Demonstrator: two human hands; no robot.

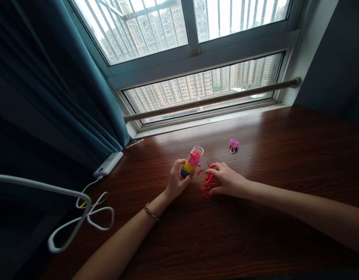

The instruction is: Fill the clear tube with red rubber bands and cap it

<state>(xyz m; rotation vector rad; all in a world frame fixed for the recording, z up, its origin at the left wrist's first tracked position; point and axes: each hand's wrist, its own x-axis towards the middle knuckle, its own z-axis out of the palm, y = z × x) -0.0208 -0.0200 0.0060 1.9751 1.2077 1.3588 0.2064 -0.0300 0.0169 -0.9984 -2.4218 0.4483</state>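
Observation:
A clear bottle (192,161) with blue, yellow, pink and red layers inside is tilted in my left hand (178,179), its fingers wrapped round the lower part. The bottle's mouth is uncapped and points up and to the right. Beside it on the table lies a loose pile of small red bands (208,186). My right hand (225,179) rests over the right side of this pile, fingers spread and touching the bands. Whether any band is between its fingertips is too small to tell. A pink cap (234,144) with a loop lies beyond my right hand.
The brown wooden table (272,155) reaches to a window with a metal rail (214,102). On the left are a blue curtain (89,97), a white power bank (108,165) and looped white cables (102,226).

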